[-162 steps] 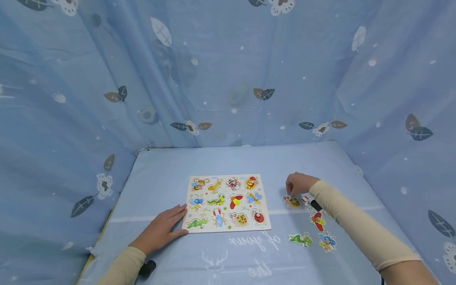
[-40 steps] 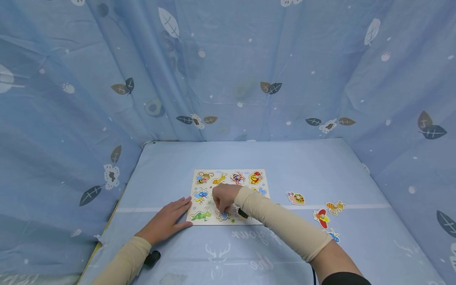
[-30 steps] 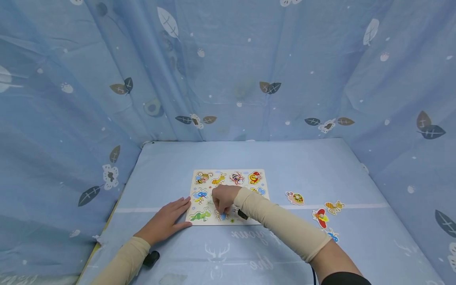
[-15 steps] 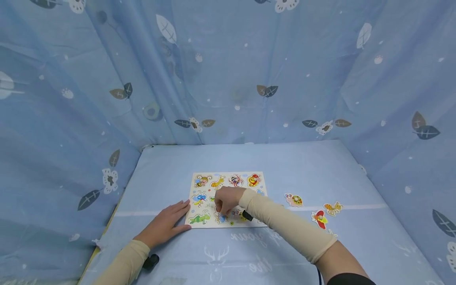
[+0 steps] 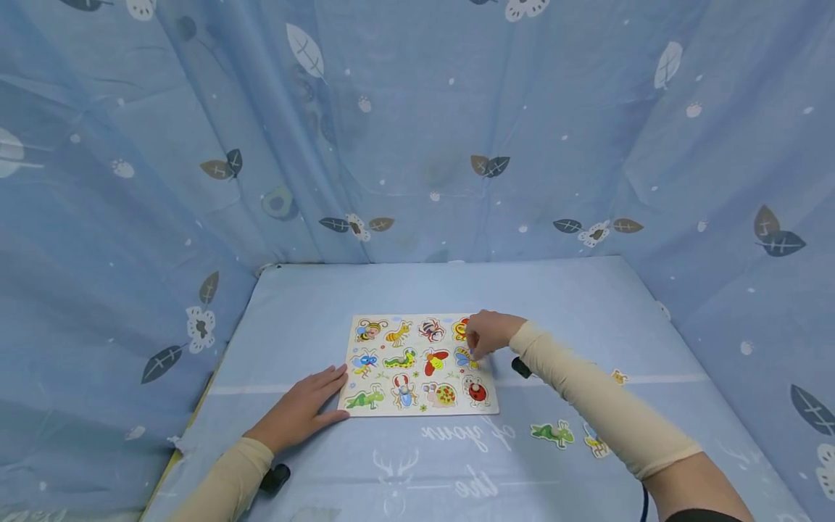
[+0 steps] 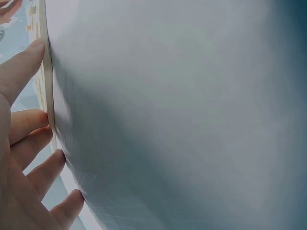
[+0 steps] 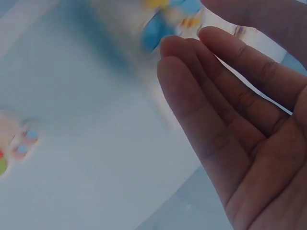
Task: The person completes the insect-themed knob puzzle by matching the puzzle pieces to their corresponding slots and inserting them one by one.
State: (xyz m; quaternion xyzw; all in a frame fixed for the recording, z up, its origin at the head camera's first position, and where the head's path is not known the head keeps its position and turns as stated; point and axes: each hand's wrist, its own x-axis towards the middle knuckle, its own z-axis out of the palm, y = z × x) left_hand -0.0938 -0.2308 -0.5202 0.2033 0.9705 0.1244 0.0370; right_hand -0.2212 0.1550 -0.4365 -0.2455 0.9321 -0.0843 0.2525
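Note:
A pale insect puzzle board (image 5: 457, 411) lies flat on the table, printed with bugs. My left hand (image 5: 296, 413) rests at its left edge; in the left wrist view its fingertips (image 6: 33, 45) touch the board's side. Over the right edge, beside the blue-winged insect picture (image 5: 464, 358), hovers my right hand (image 5: 492, 331). The right wrist view shows its fingers (image 7: 192, 105) loosely bent and the thumb apart, with nothing between them. A stag beetle piece (image 5: 404, 392) with a knob sits in the bottom row. The ladybug (image 5: 476, 391) is at the bottom right.
Loose pieces lie right of the board: a green grasshopper (image 5: 553, 433), a blue-and-yellow insect (image 5: 596, 442) and a yellow one (image 5: 619, 377), the latter two partly hidden by the right sleeve (image 5: 607, 399). Patterned curtains (image 5: 417, 130) enclose the table.
The stag beetle piece lay among the loose pieces and now sits in the board. My right hand has lifted off it and moved right to the board's edge. The left hand stays put.

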